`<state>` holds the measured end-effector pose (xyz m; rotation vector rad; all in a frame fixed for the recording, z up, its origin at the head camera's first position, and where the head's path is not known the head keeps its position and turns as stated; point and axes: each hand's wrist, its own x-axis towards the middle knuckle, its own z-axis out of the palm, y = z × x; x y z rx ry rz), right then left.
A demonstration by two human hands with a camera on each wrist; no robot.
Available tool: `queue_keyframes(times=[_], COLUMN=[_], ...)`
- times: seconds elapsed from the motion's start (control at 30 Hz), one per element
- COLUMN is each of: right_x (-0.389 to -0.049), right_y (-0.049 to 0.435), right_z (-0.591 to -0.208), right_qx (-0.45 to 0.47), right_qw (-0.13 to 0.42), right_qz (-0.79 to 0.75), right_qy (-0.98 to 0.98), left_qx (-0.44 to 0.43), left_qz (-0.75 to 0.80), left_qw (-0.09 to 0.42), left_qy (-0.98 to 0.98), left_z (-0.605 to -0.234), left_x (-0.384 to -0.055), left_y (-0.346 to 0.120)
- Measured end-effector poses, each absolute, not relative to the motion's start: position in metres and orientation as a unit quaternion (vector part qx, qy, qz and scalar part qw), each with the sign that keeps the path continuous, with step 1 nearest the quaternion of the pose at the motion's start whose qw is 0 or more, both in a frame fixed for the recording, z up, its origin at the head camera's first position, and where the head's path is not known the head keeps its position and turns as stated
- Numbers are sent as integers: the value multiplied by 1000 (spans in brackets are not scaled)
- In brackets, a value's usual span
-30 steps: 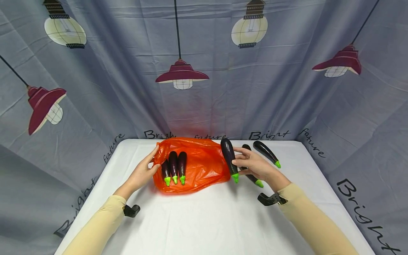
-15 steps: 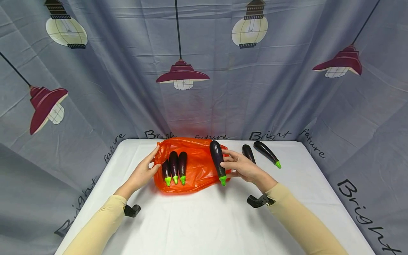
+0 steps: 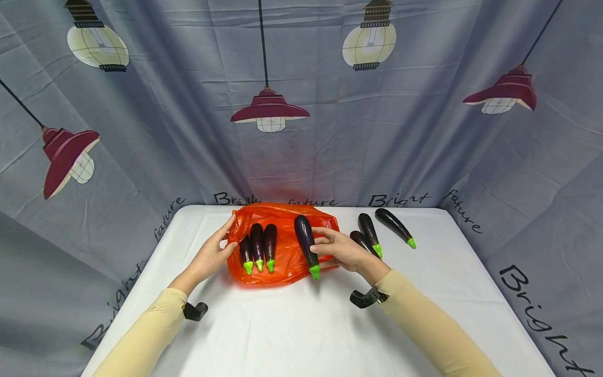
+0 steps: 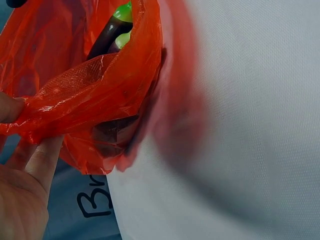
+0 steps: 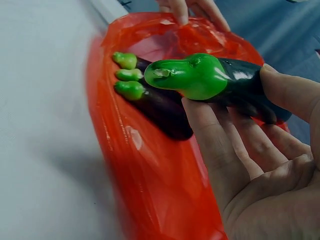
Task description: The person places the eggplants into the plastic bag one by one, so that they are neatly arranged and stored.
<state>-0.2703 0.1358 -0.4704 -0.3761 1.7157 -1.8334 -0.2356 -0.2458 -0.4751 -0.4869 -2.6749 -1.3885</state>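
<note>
A red plastic bag (image 3: 287, 275) lies open on the table, and three dark purple eggplants (image 3: 256, 243) with green stems rest side by side in its left part. My left hand (image 3: 209, 259) pinches the bag's left rim between thumb and fingers; the left wrist view shows the red film (image 4: 100, 95) in that grip. Over the right part of the bag, my right hand (image 3: 344, 251) holds another eggplant (image 3: 305, 241), thumb on one side and fingers on the other. Its green stem end (image 5: 200, 77) points toward the wearer, above the bagged ones.
Three more eggplants lie on the white table (image 3: 282, 335) to the right: one at the far right (image 3: 394, 226), one beside it (image 3: 368, 233), and one partly hidden behind my right hand (image 3: 363, 242). A grey printed curtain (image 3: 301, 157) hangs behind the table.
My right hand has carried its eggplant leftward, from the bag's right edge to above the bag. The loose eggplants behind it are more exposed. My left hand keeps its place on the rim.
</note>
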Motion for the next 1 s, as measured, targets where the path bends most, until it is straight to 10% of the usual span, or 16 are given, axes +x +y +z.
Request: queue_keyframes(times=[1.0], right_x=[-289], right_y=[73], right_z=[-507], right_qx=[-37], right_qw=[285], right_qz=[-706], right_qy=[647], left_qx=[-158], left_qz=[-462], left_qw=[37], left_qy=[-872], left_z=[-474], left_x=[-236], left_y=[-246])
